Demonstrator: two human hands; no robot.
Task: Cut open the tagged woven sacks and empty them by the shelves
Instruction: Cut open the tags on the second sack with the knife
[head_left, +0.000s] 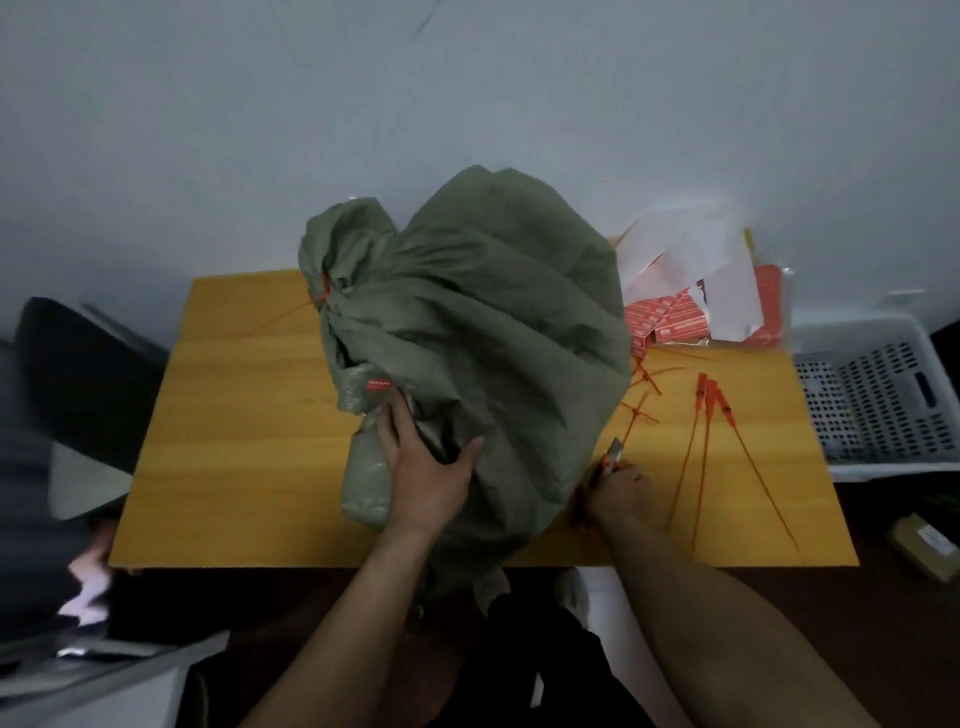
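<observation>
Your green woven sack (493, 322) sat in the middle of the yellow table (234, 441), its neck cinched by an orange tie (324, 291) on the far left. Your left hand (423, 478) pressed on its near folds, fingers straight and thumb spread wide. Your right hand (618, 491), just beside the sack's right edge, had its fingers curled around what looked like a small cutter (614, 451). Loose ties (704, 441) lay on the tabletop to the right.
</observation>
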